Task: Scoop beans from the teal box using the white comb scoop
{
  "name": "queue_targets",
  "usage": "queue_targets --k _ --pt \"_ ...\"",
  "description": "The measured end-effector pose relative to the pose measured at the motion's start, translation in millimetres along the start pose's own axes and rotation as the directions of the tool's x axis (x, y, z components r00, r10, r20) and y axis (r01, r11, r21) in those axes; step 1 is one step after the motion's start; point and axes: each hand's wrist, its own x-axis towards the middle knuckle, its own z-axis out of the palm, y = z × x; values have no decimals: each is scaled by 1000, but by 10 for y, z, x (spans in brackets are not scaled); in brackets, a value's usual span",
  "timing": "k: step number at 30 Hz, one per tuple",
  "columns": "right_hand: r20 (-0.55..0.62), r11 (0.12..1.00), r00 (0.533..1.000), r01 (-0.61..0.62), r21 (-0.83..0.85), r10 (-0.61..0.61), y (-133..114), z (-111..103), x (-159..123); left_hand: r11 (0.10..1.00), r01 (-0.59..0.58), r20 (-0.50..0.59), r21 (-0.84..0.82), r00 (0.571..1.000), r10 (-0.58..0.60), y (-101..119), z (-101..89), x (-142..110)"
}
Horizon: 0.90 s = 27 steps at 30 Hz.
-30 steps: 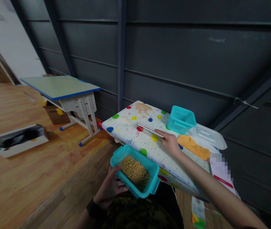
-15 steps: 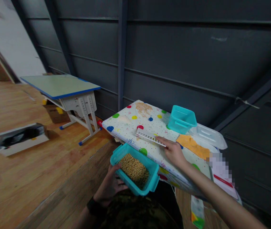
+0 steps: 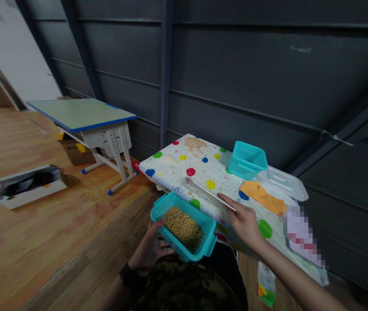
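Observation:
My left hand grips the near left side of a turquoise plastic box, thumb over the rim. Inside the box lies a heap of round, pale yellow soybeans. The box is tilted a little, beside the table's front edge. In my right hand is a thin white slotted plastic strip, now seen nearly edge-on over the table's front part. Under its far end a few small crumbs show on the patterned tablecloth.
Light brown grains and a small white powder pile lie at the table's far left. Toward the right are a second turquoise box, a clear lid and an orange cloth. A green-topped desk stands at left.
The white slotted strip has turned from showing its slots to nearly edge-on, and my right hand has shifted slightly right and toward me. The box of soybeans has hardly moved.

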Motion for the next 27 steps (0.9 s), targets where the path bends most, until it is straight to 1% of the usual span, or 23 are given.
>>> queue_targets --k 3,6,11,14,17,19,23,25,27 --pt "-48 997 996 -74 20 75 -21 -12 -37 1000 10 12 3 1000 -10 42 33 -49" --pt "-62 998 996 -67 19 68 -58 -43 -80 1000 16 27 16 1000 -16 54 24 -54" --pt "59 998 997 59 -7 -59 -147 -132 -135 1000 -5 9 28 1000 4 -17 -51 38" --pt "100 997 992 79 12 -80 -226 -190 -134 1000 -17 5 -13 1000 17 -74 -104 92" --pt "95 998 995 29 52 -33 -296 -226 -88 999 -25 19 -46 999 26 -104 -148 118" --pt "63 997 998 -22 68 18 -313 -226 -36 999 -32 18 -42 999 32 -107 -167 128" --pt "6 988 992 -127 89 127 -242 -195 85 999 -22 7 -34 1000 23 -105 -180 150" --pt "33 975 983 -185 120 183 -153 -189 174 999 -10 6 -41 1000 11 -105 -177 156" --pt "111 955 966 -248 165 232 -37 -191 309 999 -1 7 -47 1000 1 -106 -170 151"
